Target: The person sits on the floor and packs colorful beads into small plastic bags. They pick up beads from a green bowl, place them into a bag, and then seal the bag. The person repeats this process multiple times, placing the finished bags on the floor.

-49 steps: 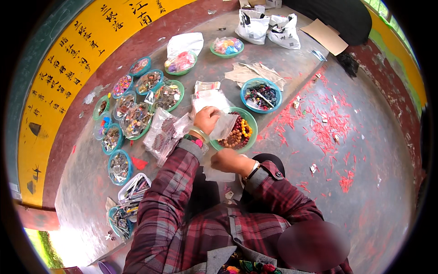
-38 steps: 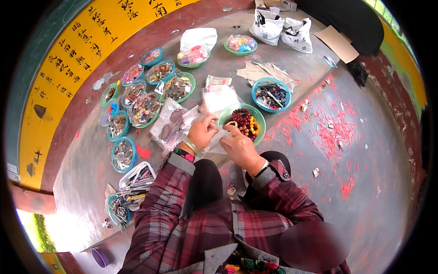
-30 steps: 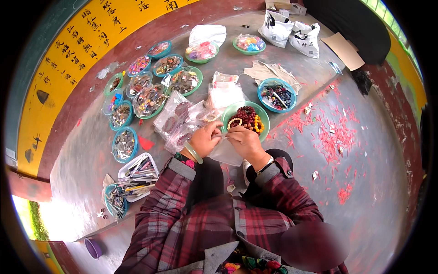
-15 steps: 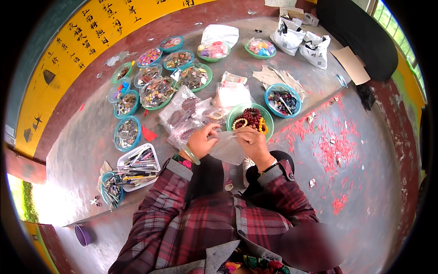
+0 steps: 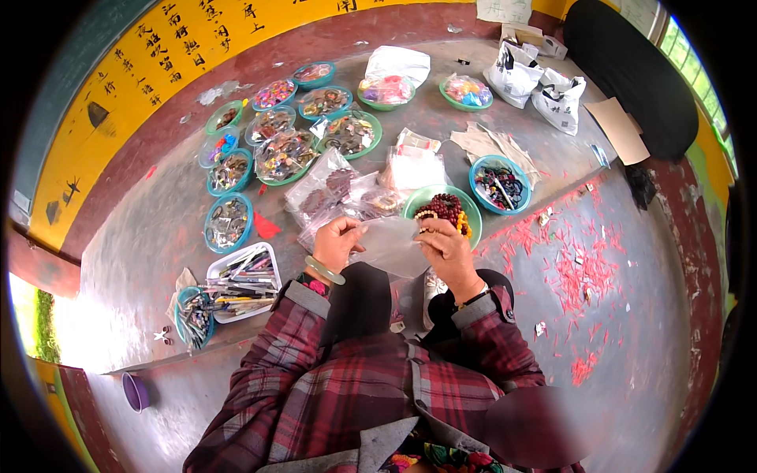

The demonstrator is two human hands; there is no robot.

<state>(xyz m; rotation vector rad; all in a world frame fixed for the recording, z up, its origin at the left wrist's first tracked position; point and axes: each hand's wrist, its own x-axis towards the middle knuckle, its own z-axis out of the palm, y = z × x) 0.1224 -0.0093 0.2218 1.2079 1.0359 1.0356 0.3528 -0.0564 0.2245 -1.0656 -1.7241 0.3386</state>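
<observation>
A clear plastic bag (image 5: 389, 247) is stretched between my two hands, above my knees. My left hand (image 5: 335, 243), with a pale bangle at the wrist, pinches its left side. At the opposite side my right hand (image 5: 448, 252) grips the bag's edge. Just beyond the right hand stands a green bowl (image 5: 415, 199) of dark red, yellow and cream bead bracelets (image 5: 446, 208). Filled clear bags of bracelets (image 5: 325, 191) lie past my left hand. Behind the bowl is a stack of flat clear bags (image 5: 413, 169).
Several bowls of small bagged items (image 5: 285, 154) spread across the far left. A white tray of pens (image 5: 246, 277) sits at left, beside a blue bowl of pens (image 5: 194, 317). Another blue bowl (image 5: 501, 185) stands right of the beads. Red scraps (image 5: 579, 272) litter the lower floor.
The bag has been raised slightly and spread wider between my hands. My right hand has turned, its fingers now further round the bag's edge. The view has shifted a little.
</observation>
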